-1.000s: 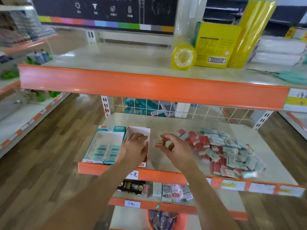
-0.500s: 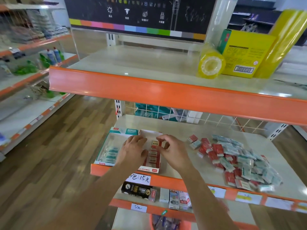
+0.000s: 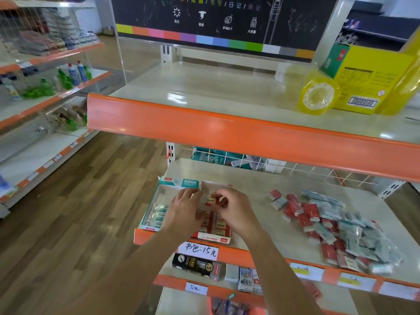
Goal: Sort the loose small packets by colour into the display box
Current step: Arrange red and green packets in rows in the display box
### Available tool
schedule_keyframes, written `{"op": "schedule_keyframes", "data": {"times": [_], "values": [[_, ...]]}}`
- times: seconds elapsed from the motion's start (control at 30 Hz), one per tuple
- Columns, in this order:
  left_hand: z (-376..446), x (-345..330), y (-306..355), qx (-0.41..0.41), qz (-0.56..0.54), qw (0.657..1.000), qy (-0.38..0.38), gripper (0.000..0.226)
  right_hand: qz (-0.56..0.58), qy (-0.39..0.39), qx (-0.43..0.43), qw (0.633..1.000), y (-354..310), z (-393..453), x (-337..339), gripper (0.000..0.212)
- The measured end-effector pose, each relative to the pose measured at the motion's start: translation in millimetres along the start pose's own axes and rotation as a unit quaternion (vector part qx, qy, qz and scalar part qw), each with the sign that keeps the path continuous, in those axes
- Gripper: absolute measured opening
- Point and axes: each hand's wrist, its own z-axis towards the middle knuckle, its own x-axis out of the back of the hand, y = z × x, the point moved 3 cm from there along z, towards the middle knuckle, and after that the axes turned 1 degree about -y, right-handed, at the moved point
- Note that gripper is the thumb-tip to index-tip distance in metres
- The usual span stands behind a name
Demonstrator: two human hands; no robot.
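Mid-placement of one small red-and-white packet [image 3: 211,200], pinched between thumb and fingertips of the right hand [image 3: 234,212] just above the red compartment [image 3: 214,226] of the shallow white cardboard display box [image 3: 159,187] at the front left of the cream middle shelf [image 3: 261,214]. Left hand [image 3: 185,212] laid over the box's middle divider, fingers fairly straight and resting on it, holding nothing, seemingly to steady the box. Rows of red packets already lying in the right compartment; teal packets [image 3: 156,213] in the left one. Still far from done, by the look of it: a large mixed heap of loose red and teal packets [image 3: 336,223] well apart to the right. Next, probably: lower the packet flat behind the red rows, let go, then reach right for another.
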Motion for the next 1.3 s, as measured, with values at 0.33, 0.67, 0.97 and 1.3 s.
{"op": "schedule_keyframes", "data": {"times": [0.33,0.67,0.97,1.3], "values": [[1.7,-2.0,-4.0,-0.013,-0.019,1.000,-0.003,0.055,-0.054,-0.042,-0.044,0.997,-8.0,8.2,-14.1,0.023],[0.6,-3.0,-2.1,-0.010,-0.016,1.000,-0.024,0.063,-0.091,-0.083,-0.058,0.991,-8.7,11.5,-19.2,0.030],[-0.1,-1.4,2.5,-0.002,0.020,0.999,-0.032,0.077,-0.147,-0.096,-0.079,0.981,-4.6,8.1,-29.4,0.031],[8.7,5.5,24.8,-0.013,0.018,1.000,0.015,0.059,-0.061,0.044,-0.018,0.997,-5.9,-7.6,11.8,0.032]]}}
